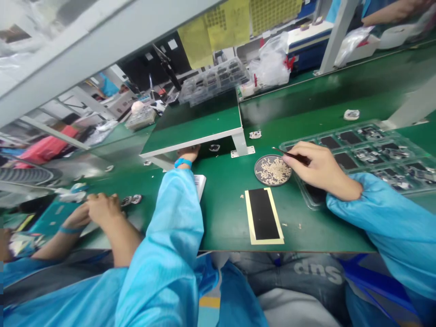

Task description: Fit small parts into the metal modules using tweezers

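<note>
- Tweezers are gripped tightly by the fingers of the right hand, tips near the round mesh dish.
- Left hand is left of the dish; its fingers are hidden under green raised shelf, state cannot be told.
- Letters "dns" are read on grey cloth below dish.
- Clear plastic tray is lying just behind dish.

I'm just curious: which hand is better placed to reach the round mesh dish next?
The right hand, probably: it holds tweezers beside the round mesh dish, while the left hand sits farther off at the raised green shelf.
</note>
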Demonstrator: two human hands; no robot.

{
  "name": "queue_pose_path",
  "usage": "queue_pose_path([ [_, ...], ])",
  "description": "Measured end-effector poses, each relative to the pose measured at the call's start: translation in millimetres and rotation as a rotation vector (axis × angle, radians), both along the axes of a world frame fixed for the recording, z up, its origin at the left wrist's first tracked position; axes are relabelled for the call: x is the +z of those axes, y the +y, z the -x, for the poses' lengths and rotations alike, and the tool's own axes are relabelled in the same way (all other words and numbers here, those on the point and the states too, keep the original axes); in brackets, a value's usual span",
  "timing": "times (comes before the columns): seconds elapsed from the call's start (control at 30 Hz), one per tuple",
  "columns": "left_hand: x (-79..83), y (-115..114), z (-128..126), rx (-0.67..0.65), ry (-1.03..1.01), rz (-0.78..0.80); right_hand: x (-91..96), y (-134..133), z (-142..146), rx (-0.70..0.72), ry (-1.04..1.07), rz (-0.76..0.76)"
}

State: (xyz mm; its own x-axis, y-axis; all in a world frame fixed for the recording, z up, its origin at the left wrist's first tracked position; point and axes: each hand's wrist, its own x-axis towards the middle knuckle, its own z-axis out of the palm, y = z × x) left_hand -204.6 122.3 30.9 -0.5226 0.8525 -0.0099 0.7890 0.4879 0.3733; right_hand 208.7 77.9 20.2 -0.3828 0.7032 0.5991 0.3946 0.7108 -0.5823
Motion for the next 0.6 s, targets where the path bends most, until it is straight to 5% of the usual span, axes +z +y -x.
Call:
queue_pose_path([
  [0.1, 0.5, 1.2, 12.9, 0.059, 0.09, 0.067, 3.0, -5.5, 2.0, 0.032, 0.009, 0.084],
  [0.3, 11.5, -14.5, 1.6, -0.057, 0.119, 0.202, -3.9, -16.6, 10.2, 0.252, 0.053, 0.645],
  [0.37, 15.0, -39.2, -24.7, -0.134, 0.129, 0.178, -7.3, -18.4, 12.8, 0.323, 0.012, 0.609],
  [0.43, 14.2, -70.5, -62.2, -0.343, 0.091, -0.013, -11.1, -19.5, 15.1, 0.326, -0.036, 0.475],
  [0.5, 7.4, -100.0, -103.2, -0.5, -0.122, -0.15, -15.4, -20.2, 17.3, 0.278, -0.037, 0.368],
  [0.6, -10.7, -128.2, -151.7, -0.671, -0.427, -0.098, -21.9, -20.9, 20.7, 0.178, -0.031, 0.318],
])
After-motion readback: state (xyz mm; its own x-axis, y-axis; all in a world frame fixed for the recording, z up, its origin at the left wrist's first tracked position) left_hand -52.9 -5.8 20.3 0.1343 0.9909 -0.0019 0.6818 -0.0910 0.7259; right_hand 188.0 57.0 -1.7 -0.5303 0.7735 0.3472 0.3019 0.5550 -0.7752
